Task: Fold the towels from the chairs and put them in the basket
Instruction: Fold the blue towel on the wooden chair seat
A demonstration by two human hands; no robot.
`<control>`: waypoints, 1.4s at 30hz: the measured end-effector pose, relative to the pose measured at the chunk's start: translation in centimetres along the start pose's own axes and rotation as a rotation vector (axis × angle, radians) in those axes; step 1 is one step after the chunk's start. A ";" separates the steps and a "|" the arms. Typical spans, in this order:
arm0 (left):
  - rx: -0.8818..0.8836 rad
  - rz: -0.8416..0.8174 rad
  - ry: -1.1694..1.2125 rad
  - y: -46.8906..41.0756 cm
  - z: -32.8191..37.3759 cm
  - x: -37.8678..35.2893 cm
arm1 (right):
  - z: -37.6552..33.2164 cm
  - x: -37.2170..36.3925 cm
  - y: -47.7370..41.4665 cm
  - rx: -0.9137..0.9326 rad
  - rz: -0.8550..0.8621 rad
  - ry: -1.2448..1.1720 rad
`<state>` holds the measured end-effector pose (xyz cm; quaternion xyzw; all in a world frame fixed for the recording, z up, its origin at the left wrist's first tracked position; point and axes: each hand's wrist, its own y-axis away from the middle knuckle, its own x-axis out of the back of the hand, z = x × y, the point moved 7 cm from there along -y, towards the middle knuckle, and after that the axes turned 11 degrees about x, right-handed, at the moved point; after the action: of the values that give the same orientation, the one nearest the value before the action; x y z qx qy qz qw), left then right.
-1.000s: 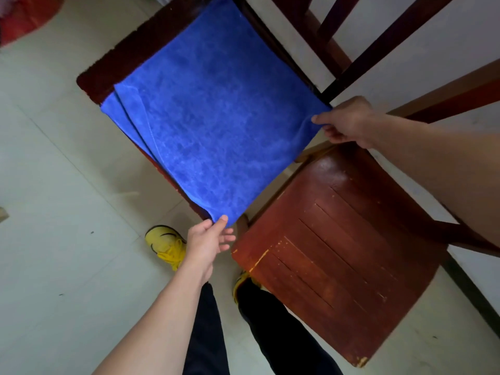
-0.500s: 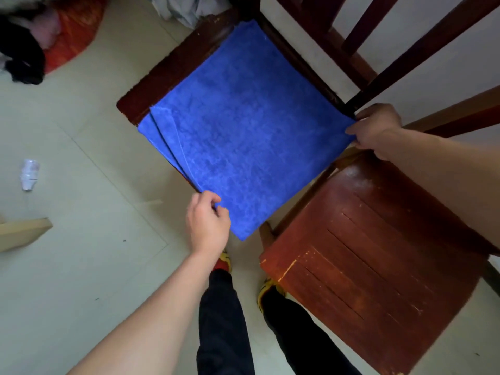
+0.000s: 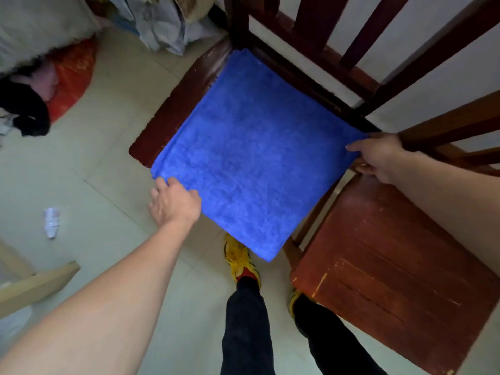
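A blue towel (image 3: 251, 155), folded into a square, lies on the seat of a dark wooden chair (image 3: 184, 104) and overhangs its front edge. My left hand (image 3: 173, 204) grips the towel's left corner. My right hand (image 3: 376, 155) pinches the right corner, beside the chair's back post. No basket is in view.
A second, redder wooden chair (image 3: 392, 266) stands at the right with a bare seat. My legs and yellow shoes (image 3: 240, 255) are below the towel. A crumpled wrapper (image 3: 51, 221), a light wooden piece (image 3: 38, 282) and piles of bags and cloth (image 3: 62, 74) lie on the tiled floor at left.
My left hand has moved from the towel's near corner up to its left corner, and the loose layers there now lie aligned. The view has pulled back and tilted.
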<state>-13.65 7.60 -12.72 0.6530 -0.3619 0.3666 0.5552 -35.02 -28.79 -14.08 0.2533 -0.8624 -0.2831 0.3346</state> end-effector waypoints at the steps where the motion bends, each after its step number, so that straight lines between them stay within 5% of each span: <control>1: 0.073 -0.019 0.061 0.2 -0.7 0.0 | 0.0 -0.1 0.0 -0.017 0.003 -0.018; 4: 0.366 -0.128 0.417 1.3 -2.6 -2.1 | 0.2 -0.2 0.0 -0.070 0.020 -0.056; 7: 0.638 -0.583 0.955 5.3 -2.2 -7.7 | 0.6 -0.6 -0.4 -0.106 0.030 -0.082; 9: 0.674 -0.915 1.063 9.1 -0.7 -11.0 | 1.0 -1.0 -0.6 -0.133 0.018 -0.102; 11: 0.689 -1.056 1.133 12.5 0.3 -13.5 | 1.6 -1.4 -0.9 -0.156 0.000 -0.131; 17: 0.816 -1.020 1.373 16.6 1.1 -16.7 | 2.1 -1.1 -1.5 -0.130 -0.013 -0.177; 28: 0.933 -0.895 1.343 20.4 -1.7 -10.8 | -3.5 0.5 2.5 0.047 0.089 -0.264; 35: 0.952 -0.712 1.630 14.5 -3.7 -2.6 | -11.9 -4.7 4.3 0.085 0.043 -0.302; 42: 0.976 -0.788 1.790 4.4 -3.9 0.9 | -17.8 -13.9 1.4 0.045 -0.029 -0.306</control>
<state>-17.37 10.92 -9.47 0.3699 0.5917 0.6092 0.3768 -13.52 -24.76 -8.22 0.2271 -0.9057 -0.3036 0.1894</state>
